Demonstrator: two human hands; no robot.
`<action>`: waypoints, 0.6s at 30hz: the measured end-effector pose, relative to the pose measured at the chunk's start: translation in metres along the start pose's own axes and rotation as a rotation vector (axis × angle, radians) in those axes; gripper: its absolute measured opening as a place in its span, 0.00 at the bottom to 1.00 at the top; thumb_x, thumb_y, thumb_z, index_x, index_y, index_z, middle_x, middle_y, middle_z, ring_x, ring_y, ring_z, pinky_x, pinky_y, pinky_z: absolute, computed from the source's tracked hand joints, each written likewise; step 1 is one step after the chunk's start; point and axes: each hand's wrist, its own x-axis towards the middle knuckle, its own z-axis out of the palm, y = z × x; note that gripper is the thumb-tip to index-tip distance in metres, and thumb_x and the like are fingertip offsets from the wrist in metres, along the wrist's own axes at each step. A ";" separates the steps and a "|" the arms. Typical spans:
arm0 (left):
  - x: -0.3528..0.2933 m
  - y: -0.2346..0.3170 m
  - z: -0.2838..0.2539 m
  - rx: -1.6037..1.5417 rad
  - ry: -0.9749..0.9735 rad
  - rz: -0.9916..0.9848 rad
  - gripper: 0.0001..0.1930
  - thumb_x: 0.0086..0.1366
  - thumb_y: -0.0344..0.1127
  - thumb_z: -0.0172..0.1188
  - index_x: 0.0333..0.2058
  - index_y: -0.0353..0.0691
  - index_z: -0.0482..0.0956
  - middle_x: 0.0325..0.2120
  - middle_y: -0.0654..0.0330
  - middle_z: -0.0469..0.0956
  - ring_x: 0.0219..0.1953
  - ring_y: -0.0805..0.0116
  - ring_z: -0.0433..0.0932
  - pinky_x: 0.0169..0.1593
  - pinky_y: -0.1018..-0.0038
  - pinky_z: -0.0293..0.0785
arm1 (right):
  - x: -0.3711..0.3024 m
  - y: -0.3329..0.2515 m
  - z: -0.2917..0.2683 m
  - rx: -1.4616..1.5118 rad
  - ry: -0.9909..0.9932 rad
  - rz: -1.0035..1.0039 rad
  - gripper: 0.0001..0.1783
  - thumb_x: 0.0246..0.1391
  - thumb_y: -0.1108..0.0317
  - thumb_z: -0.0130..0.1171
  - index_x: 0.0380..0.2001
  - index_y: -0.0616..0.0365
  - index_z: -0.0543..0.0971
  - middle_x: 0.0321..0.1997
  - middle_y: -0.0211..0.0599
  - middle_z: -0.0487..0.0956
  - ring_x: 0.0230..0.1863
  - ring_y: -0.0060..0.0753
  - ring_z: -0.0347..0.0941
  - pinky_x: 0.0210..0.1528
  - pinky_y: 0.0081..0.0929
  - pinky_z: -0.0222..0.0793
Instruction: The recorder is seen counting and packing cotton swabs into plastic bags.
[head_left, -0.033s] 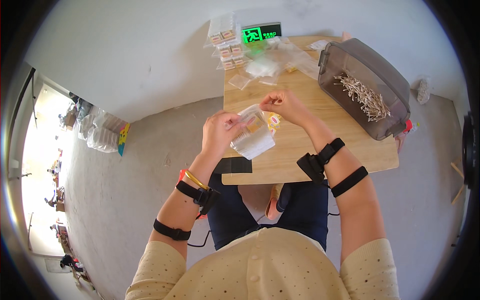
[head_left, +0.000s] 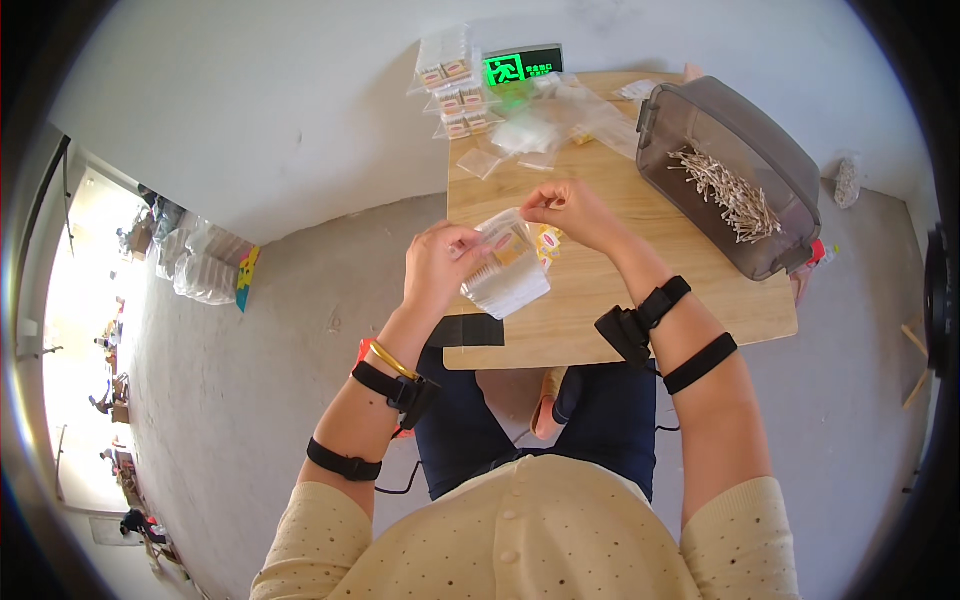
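Over the table's near left part, my left hand point(head_left: 438, 262) pinches the left edge of a clear plastic bag point(head_left: 510, 284). White cotton swabs and a yellowish label show through the plastic. With thumb and fingers closed, my right hand point(head_left: 572, 212) grips the bag's upper right corner. Just right of the bag, several yellow and white paper labels point(head_left: 548, 240) lie on the wooden table point(head_left: 620, 300). The bag is tilted between both hands, and my left fingers cover part of it.
Filled swab bags point(head_left: 458, 98) are stacked at the table's far left, beside loose clear bags point(head_left: 528, 132). A grey plastic bin point(head_left: 690, 225) with loose swabs stands at the right. A green exit sign point(head_left: 522, 66) leans at the back. A black pad point(head_left: 470, 331) sits at the near left corner.
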 end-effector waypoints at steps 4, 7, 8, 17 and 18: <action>-0.002 0.000 0.001 0.048 0.002 0.066 0.06 0.53 0.32 0.71 0.30 0.39 0.86 0.26 0.59 0.80 0.31 0.64 0.79 0.39 0.68 0.72 | -0.005 -0.001 -0.003 -0.024 0.012 0.020 0.10 0.56 0.64 0.66 0.33 0.61 0.84 0.31 0.30 0.82 0.35 0.21 0.74 0.44 0.25 0.69; -0.003 0.003 -0.002 0.107 -0.019 0.125 0.05 0.54 0.33 0.70 0.30 0.40 0.86 0.26 0.60 0.80 0.30 0.63 0.78 0.42 0.69 0.71 | -0.009 -0.005 -0.006 -0.104 -0.003 0.004 0.10 0.56 0.65 0.65 0.32 0.61 0.82 0.30 0.32 0.81 0.34 0.23 0.74 0.44 0.26 0.69; -0.003 0.003 -0.002 0.118 -0.026 0.127 0.05 0.54 0.34 0.70 0.30 0.42 0.86 0.26 0.61 0.80 0.30 0.63 0.78 0.44 0.69 0.70 | -0.010 -0.006 -0.006 -0.109 -0.002 -0.037 0.10 0.56 0.65 0.65 0.32 0.62 0.82 0.29 0.33 0.81 0.33 0.24 0.74 0.41 0.26 0.69; -0.005 0.008 -0.006 0.193 -0.072 0.246 0.05 0.55 0.35 0.70 0.29 0.44 0.85 0.26 0.63 0.80 0.29 0.63 0.78 0.44 0.69 0.67 | -0.024 -0.014 -0.006 -0.129 0.032 -0.080 0.08 0.56 0.67 0.64 0.32 0.61 0.81 0.31 0.34 0.80 0.36 0.27 0.74 0.47 0.29 0.69; -0.005 0.009 -0.005 0.190 -0.070 0.241 0.05 0.55 0.35 0.70 0.29 0.44 0.85 0.26 0.63 0.80 0.29 0.63 0.78 0.44 0.69 0.67 | -0.025 -0.015 -0.006 -0.131 0.031 -0.077 0.08 0.56 0.67 0.64 0.33 0.61 0.81 0.31 0.34 0.80 0.36 0.28 0.74 0.47 0.29 0.69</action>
